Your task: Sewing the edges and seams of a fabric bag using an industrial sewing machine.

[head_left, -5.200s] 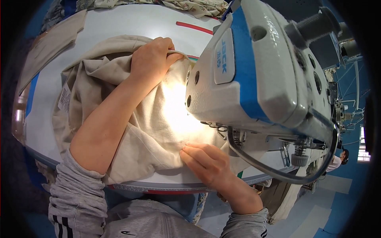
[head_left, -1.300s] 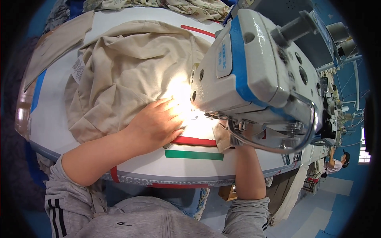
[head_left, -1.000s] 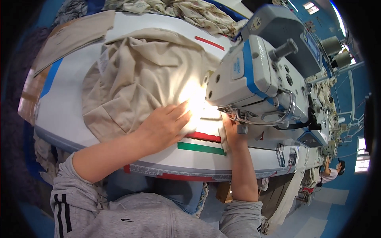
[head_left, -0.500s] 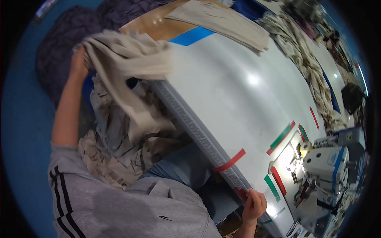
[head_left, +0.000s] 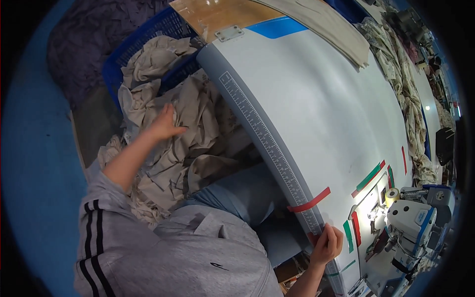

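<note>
My left hand [head_left: 167, 126], fingers spread, is over a crumpled heap of beige cloth pieces [head_left: 198, 116] beside my lap. It holds nothing. At the table's near edge, close to the sewing machine [head_left: 411, 218], my right hand [head_left: 328, 243] has its fingers bent and closed on the edge. Its thumb is largely hidden. Part of the beige cloth lies in a blue plastic basket [head_left: 113, 74] at the far left. A printed ruler strip [head_left: 264, 136] runs along the edge of the white table [head_left: 316, 114] between my hands.
A flat beige cloth piece [head_left: 329, 29] lies at the table's far end, near a wooden board [head_left: 217, 15]. Long crumpled cloth [head_left: 396, 89] runs along the far side. Dark purple cloth [head_left: 84, 49] is piled behind the basket. Red tape [head_left: 315, 199] crosses the ruler.
The beige cloth my left hand was swinging at the far left has been let go. That hand has moved right and nearer, over the heap. The right hand stays at the edge.
</note>
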{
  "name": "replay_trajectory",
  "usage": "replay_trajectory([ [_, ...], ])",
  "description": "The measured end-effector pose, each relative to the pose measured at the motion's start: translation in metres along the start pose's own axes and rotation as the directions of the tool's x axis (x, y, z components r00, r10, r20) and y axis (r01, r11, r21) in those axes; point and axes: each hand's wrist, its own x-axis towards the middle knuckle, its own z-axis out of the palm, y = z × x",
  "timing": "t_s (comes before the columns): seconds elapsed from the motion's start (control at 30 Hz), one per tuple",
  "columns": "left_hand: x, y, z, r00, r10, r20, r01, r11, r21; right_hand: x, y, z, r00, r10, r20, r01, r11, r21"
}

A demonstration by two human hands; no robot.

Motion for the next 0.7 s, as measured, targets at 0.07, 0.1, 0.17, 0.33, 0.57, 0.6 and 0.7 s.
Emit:
replay_trajectory([
  [0.07, -0.018, 0.049, -0.013, 0.939, 0.282, -0.197, -0.273, 0.959, 0.072, -0.001, 0.003, -0.003, 1.000, 0.026, 0.009, -0.026, 0.999, -0.019],
  [0.1, -0.036, 0.060, -0.002, 0.942, 0.294, -0.162, -0.305, 0.951, -0.051, 0.000, 0.001, -0.002, 1.000, 0.020, 0.001, -0.020, 1.000, -0.022],
  [0.17, -0.069, 0.095, 0.017, 0.952, 0.299, 0.069, -0.281, 0.939, -0.197, -0.001, -0.004, -0.001, 1.000, 0.022, 0.002, -0.022, 0.999, -0.035],
  [0.33, -0.083, 0.077, 0.070, 0.778, 0.202, 0.595, 0.043, 0.928, -0.370, 0.010, -0.008, 0.007, 0.999, -0.041, 0.003, 0.042, 0.999, -0.012],
  [0.57, -0.063, 0.125, -0.160, 0.856, 0.338, 0.390, 0.429, -0.046, -0.902, 0.004, -0.006, -0.002, 1.000, -0.001, -0.024, 0.002, 0.999, 0.039],
  [0.6, -0.063, 0.136, -0.180, 0.855, 0.353, 0.380, 0.420, -0.040, -0.907, 0.009, -0.011, -0.001, 0.998, 0.056, -0.009, -0.054, 0.991, 0.124],
  [0.7, -0.076, 0.171, -0.219, 0.937, 0.317, 0.149, 0.077, 0.227, -0.971, 0.026, -0.036, 0.005, 0.994, 0.084, 0.066, -0.102, 0.926, 0.364],
])
